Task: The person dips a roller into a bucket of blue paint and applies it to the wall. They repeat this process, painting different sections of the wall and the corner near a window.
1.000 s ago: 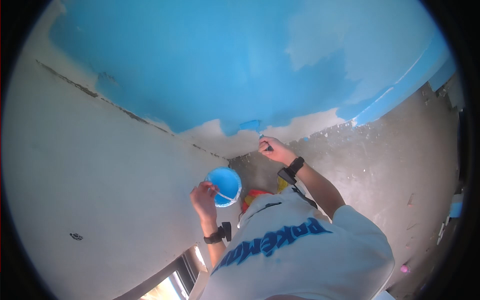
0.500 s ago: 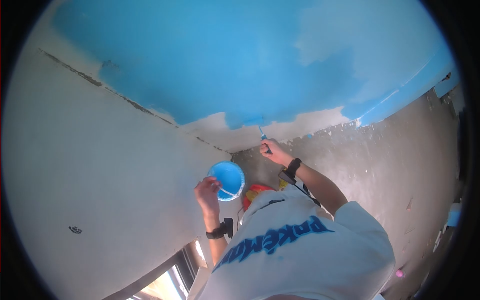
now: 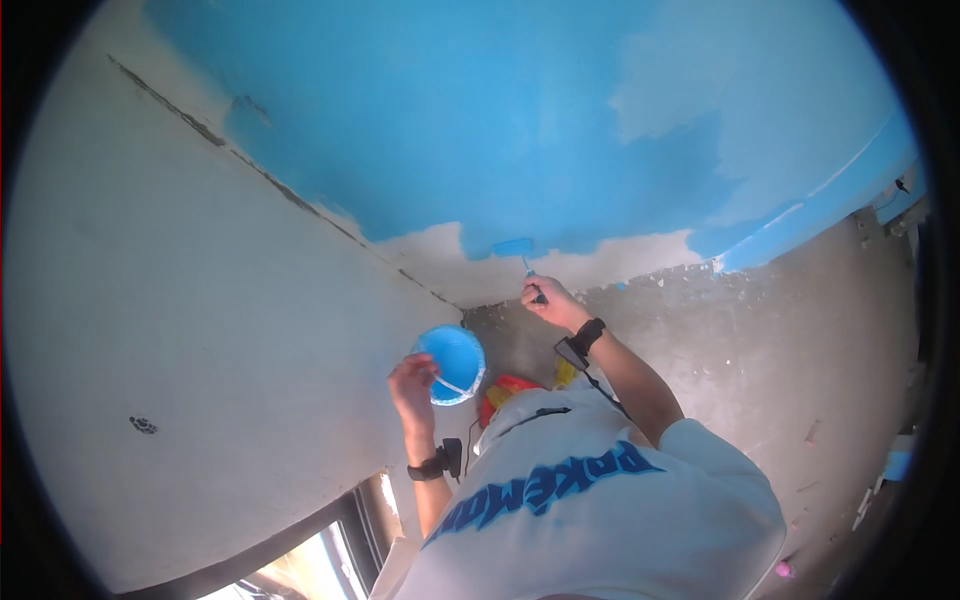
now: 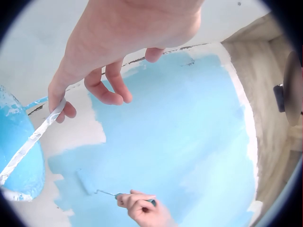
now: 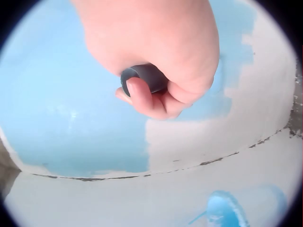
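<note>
My right hand grips the dark handle of a small paint roller, whose blue head lies against the wall at the lower edge of the blue paint. In the left wrist view the roller touches the painted area. My left hand pinches the pale handle strap of a blue bucket between thumb and index finger; the other fingers are loosely bent. The bucket hangs below and left of the right hand, its rim smeared with paint, its mouth facing the head camera.
A plain white wall meets the painted wall along a cracked corner line. Bare grey concrete lies to the right. Red and yellow items are beside the shirt, and a window stands at the lower left.
The roller has gone down and left a little along the wall since half a second ago, its head now seen broadside. The bucket remains in my left hand, and the head view has shifted slightly.
</note>
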Demonstrator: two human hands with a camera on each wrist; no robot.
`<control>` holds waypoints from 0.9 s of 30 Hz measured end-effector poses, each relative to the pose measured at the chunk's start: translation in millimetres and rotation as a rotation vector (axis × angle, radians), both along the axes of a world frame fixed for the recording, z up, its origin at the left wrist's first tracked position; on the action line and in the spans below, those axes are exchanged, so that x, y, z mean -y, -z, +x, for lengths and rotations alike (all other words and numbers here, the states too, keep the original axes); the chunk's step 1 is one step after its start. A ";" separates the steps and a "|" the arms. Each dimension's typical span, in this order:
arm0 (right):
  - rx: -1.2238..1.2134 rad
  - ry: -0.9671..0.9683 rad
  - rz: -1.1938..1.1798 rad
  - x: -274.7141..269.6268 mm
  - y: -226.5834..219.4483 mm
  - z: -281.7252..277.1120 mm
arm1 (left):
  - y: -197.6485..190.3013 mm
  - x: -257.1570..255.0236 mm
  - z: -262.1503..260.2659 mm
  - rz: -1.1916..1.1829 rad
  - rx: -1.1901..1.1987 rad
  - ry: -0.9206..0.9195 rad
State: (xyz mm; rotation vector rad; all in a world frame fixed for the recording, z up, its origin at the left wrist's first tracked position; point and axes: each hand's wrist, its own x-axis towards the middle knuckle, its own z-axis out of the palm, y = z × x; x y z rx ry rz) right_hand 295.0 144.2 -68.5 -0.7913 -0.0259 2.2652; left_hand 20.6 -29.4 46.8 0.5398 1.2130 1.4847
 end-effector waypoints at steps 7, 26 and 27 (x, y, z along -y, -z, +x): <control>0.087 -0.081 0.149 37.1 -104.1 17.6 | 7.0 -3.9 -5.6 -0.052 0.027 0.006; 0.050 -0.185 0.256 74.5 -197.4 -19.3 | 22.3 -5.6 -18.2 -0.008 0.017 0.095; 0.015 -0.171 0.246 71.2 -197.0 -22.8 | 21.0 -8.7 -18.5 0.015 0.023 0.108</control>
